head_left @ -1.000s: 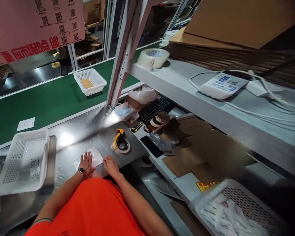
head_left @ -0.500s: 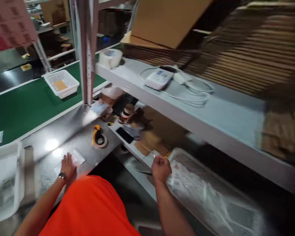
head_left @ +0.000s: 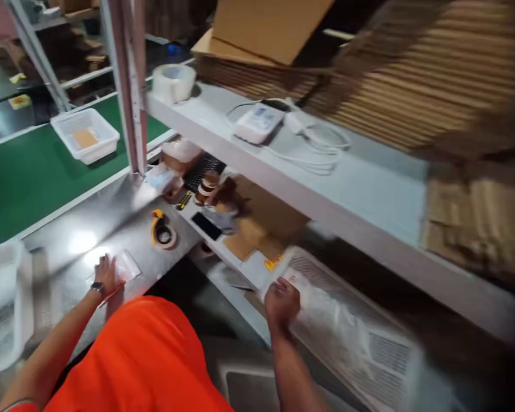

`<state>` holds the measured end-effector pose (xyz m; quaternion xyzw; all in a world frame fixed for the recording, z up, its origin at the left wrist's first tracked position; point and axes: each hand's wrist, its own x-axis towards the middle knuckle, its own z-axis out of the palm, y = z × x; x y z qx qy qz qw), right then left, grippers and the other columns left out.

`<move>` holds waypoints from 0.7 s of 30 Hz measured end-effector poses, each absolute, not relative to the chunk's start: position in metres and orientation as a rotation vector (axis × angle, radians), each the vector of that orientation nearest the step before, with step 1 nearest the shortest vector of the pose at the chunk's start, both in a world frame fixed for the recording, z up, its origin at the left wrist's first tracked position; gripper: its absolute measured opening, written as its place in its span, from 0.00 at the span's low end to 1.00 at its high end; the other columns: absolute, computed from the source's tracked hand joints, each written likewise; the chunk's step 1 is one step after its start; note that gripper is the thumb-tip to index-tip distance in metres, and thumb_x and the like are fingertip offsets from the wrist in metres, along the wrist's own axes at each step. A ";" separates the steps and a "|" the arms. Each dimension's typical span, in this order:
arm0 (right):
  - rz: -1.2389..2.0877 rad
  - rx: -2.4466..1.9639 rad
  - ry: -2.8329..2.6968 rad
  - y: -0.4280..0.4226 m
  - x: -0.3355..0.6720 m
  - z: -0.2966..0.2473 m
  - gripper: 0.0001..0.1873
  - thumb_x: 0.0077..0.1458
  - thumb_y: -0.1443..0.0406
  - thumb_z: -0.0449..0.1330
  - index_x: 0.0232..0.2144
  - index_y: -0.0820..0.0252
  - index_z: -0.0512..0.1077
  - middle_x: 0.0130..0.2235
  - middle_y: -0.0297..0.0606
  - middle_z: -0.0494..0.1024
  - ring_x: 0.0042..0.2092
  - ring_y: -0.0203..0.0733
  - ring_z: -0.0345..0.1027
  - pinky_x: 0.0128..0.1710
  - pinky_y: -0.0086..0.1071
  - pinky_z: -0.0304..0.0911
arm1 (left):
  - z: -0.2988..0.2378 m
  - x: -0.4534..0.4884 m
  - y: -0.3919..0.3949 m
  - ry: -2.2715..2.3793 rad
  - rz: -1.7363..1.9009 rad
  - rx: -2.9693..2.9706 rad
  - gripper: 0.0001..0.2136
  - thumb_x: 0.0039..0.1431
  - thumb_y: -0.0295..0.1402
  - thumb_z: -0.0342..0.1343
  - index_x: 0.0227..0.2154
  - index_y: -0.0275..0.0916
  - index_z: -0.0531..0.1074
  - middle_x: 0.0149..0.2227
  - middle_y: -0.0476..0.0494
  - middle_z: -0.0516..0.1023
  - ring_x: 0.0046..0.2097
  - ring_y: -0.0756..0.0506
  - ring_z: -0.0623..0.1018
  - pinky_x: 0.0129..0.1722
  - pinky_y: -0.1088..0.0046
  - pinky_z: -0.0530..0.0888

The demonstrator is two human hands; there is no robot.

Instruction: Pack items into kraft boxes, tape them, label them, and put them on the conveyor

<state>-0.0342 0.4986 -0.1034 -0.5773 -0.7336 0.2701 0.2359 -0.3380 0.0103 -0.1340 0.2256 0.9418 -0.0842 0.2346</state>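
Clear packet point(head_left: 127, 266) lay flat on the metal table point(head_left: 124, 226), lower left of frame, partly under the left hand point(head_left: 106, 276). Visible part stuck out right of the fingers, long axis seemingly lower left to upper right; left hand nearer, palm down, fingers extended, slightly apart. Right hand point(head_left: 282, 300), lower centre-right, was well apart, at the near end of a long basket point(head_left: 315, 269) holding clear plastic point(head_left: 343, 326); fingers curled, couldn't tell if clamped on anything. Left-edge basket point(head_left: 23, 286): contents blurred. Belt basket point(head_left: 105, 150), upper left: flat tan piece point(head_left: 84, 139) inside.
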 end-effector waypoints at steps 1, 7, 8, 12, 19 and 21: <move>0.903 -1.505 -2.069 0.475 -0.062 -0.117 0.23 0.71 0.55 0.54 0.51 0.65 0.80 0.51 0.65 0.85 0.51 0.61 0.83 0.56 0.59 0.77 | -0.130 -0.340 0.012 2.553 -0.212 0.629 0.50 0.64 0.51 0.67 0.82 0.33 0.54 0.84 0.18 0.46 0.83 0.20 0.50 0.77 0.38 0.58; 1.860 -0.768 -2.533 0.283 -0.229 -0.173 0.18 0.61 0.62 0.60 0.50 0.58 0.82 0.48 0.50 0.91 0.46 0.51 0.87 0.49 0.45 0.82 | -0.134 -0.350 0.009 2.449 -0.184 0.556 0.60 0.59 0.60 0.68 0.84 0.36 0.46 0.85 0.19 0.36 0.84 0.16 0.40 0.79 0.32 0.49; 1.885 -0.702 -2.587 0.258 -0.248 -0.178 0.17 0.60 0.63 0.62 0.49 0.59 0.83 0.47 0.49 0.91 0.45 0.51 0.88 0.49 0.45 0.82 | -0.136 -0.350 0.009 2.427 -0.182 0.555 0.61 0.59 0.61 0.67 0.85 0.37 0.44 0.85 0.20 0.34 0.84 0.15 0.39 0.79 0.31 0.48; 1.808 -0.472 -2.778 0.205 -0.285 -0.187 0.16 0.61 0.66 0.62 0.48 0.58 0.85 0.47 0.47 0.91 0.47 0.52 0.87 0.52 0.44 0.81 | -0.143 -0.350 0.009 2.406 -0.128 0.551 0.63 0.57 0.62 0.67 0.85 0.37 0.42 0.85 0.21 0.32 0.84 0.15 0.37 0.79 0.28 0.45; 1.469 0.004 -3.024 0.186 -0.271 -0.189 0.23 0.67 0.73 0.54 0.53 0.56 0.86 0.55 0.49 0.87 0.59 0.51 0.79 0.66 0.45 0.73 | -0.154 -0.345 0.003 2.423 0.042 0.563 0.62 0.58 0.58 0.70 0.84 0.35 0.45 0.85 0.21 0.32 0.84 0.17 0.36 0.80 0.29 0.44; 1.388 0.080 -3.063 0.185 -0.267 -0.190 0.23 0.68 0.72 0.53 0.52 0.55 0.86 0.57 0.49 0.86 0.61 0.53 0.77 0.68 0.48 0.71 | -0.156 -0.342 0.002 2.429 0.069 0.567 0.62 0.57 0.58 0.71 0.84 0.33 0.46 0.85 0.19 0.31 0.84 0.18 0.36 0.80 0.31 0.44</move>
